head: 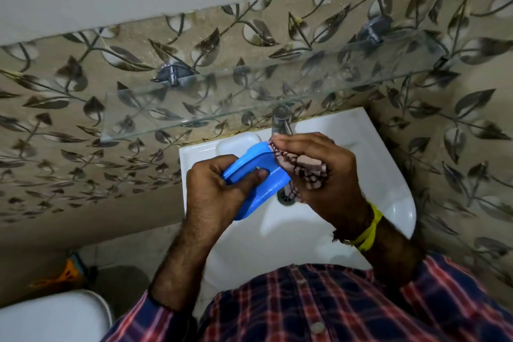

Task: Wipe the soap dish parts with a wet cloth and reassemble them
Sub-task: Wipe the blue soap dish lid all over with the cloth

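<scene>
While standing over a white sink (388, 175), a person's left hand (211, 191) clamps a blue soap dish part (261, 172), thumb pressed on top, holding it above the drain (284, 198). Their right hand (319, 172) is closed around a checked cloth (308, 172) pressed against the part's far edge. Wet plastic looks slippery; a hard wipe could knock it into the basin.

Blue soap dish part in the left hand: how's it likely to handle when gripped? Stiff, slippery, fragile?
The blue soap dish part looks like moulded plastic, so probably stiff and light; the left hand pinches it without it bending. Its glossy surface, wiped by the cloth in the right hand, may be slick if wet. Held over the sink, a drop would likely not break it.
</scene>
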Motion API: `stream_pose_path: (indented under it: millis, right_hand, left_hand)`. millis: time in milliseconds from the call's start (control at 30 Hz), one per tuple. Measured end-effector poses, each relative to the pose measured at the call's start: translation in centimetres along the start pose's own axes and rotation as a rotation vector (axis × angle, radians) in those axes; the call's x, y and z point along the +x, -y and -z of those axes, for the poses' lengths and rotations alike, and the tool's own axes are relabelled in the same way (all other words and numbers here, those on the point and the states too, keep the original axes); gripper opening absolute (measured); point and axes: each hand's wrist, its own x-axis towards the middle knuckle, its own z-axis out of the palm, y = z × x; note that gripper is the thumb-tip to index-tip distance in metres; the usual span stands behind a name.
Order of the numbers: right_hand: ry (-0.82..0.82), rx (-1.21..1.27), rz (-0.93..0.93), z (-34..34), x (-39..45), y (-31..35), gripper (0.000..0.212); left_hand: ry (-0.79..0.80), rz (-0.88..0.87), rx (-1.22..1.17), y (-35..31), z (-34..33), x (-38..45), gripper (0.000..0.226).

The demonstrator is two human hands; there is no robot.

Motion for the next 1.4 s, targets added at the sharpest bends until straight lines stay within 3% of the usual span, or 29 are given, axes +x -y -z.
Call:
stream_pose_path:
  millis: [100, 233, 367, 467, 567, 667, 800, 933, 1133, 1300, 1400]
  right_hand:
    - [-0.088, 0.076, -0.114, -0.6, -0.9, 0.4, 0.023]
    - [0.0, -0.026, 0.023, -0.9, 0.7, 0.9, 0.024]
    - [-0.048, 0.019, -0.013, -0.9, 0.6, 0.7, 0.023]
    - [-0.086, -0.01, -0.05, -1.0, -0.3, 0.6, 0.026]
    - [0.015, -0.128, 0.088, -0.9, 0.9, 0.4, 0.025]
    - [0.154, -0.176, 0.198, -0.5, 2.0, 0.2, 0.04]
    - [0.18, -0.155, 0.245, -0.4, 2.8, 0.1, 0.046]
    - [0.115, 0.04, 0.101, -0.3, 2.2, -0.1, 0.033]
    - [0.115, 0.098, -0.01, -0.4, 1.7, -0.3, 0.031]
    - [-0.047, 0.252, -0.204, -1.1, 0.8, -0.7, 0.027]
    - [-0.101, 0.292, -0.304, -1.8, -0.1, -0.4, 0.026]
  left_hand:
    - [0.004, -0.018, 0.045, 0.0, 0.3, -0.1, 0.027]
    - [0.012, -0.052, 0.089, -0.1, 0.1, -0.5, 0.025]
    - [-0.073, -0.003, -0.124, 0.1, 0.3, -0.5, 0.021]
    - [-0.043, 0.019, -0.185, 0.7, -0.1, -1.0, 0.02]
    - [0.034, 0.058, -0.215, 0.8, -0.6, -1.2, 0.016]
    - [0.167, 0.092, -0.196, -0.3, -0.6, -0.5, 0.015]
    - [0.157, 0.102, -0.264, -1.4, -0.8, -0.1, 0.015]
    - [0.031, 0.095, -0.38, -0.8, -0.5, -0.3, 0.011]
    - [0.076, 0.131, -0.356, -0.4, -1.6, -0.7, 0.01]
    - [-0.049, 0.104, -0.554, -0.9, -0.8, 0.7, 0.01]
    - [-0.072, 0.087, -0.524, -0.8, -0.5, 0.9, 0.015]
